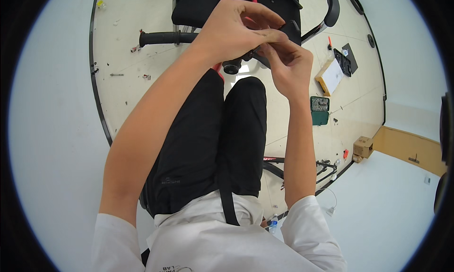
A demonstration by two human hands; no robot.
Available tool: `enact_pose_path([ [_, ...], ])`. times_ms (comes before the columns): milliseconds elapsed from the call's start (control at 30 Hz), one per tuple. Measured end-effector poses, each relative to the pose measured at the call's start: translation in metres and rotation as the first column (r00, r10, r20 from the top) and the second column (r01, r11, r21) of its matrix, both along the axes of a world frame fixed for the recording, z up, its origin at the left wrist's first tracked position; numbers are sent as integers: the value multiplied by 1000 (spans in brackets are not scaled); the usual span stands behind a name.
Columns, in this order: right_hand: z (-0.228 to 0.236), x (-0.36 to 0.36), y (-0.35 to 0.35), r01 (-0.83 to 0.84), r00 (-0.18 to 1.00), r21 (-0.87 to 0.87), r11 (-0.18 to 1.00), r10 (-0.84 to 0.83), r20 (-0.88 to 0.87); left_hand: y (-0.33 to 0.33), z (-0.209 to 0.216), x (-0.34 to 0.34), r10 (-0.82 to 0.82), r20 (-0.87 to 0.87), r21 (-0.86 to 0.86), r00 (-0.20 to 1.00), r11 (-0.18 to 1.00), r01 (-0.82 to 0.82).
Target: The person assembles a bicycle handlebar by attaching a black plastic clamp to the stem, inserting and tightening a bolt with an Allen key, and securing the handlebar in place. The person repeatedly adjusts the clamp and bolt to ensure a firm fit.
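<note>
My left hand [236, 30] and my right hand [291, 66] meet over a black handlebar. Both have bent fingers and thumbs closed together at one spot, and what lies between them is hidden. Left of my left hand the handlebar's black rubber grip [163, 38] sticks out. Just below my hands shows a round black end piece [231, 67], with red frame parts [218, 68] beside it. Under and behind my hands stands a chair with a black seat [194, 9]; a dark lever-like piece [294, 28] shows beyond my fingers.
The chair's curved armrest [333, 9] rises at the far right. On the floor to the right lie a white-topped box [330, 77], a black tool case [345, 61] and an open green case [320, 118]. A cardboard box [363, 146] stands by the wall. Small scraps litter the left floor.
</note>
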State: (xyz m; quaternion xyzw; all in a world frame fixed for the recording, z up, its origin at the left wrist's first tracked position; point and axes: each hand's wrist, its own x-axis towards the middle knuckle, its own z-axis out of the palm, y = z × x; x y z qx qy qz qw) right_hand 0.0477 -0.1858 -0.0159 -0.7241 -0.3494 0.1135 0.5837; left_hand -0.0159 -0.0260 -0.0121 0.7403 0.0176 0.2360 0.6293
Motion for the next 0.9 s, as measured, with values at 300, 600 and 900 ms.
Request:
enact_pose_path([
  [300,12,8,-3,37,996,91,995,-29,-90,11,2,-11,44,-44,52,998,998,-42],
  [600,-52,1,-109,526,820,-45,849,-520,-240,6,-55,-144,284,-381,-155,880,918,-364],
  [900,-235,-72,-237,579,510,-414,703,-708,-489,-23,-144,-273,407,-754,-239,516,561,-793],
])
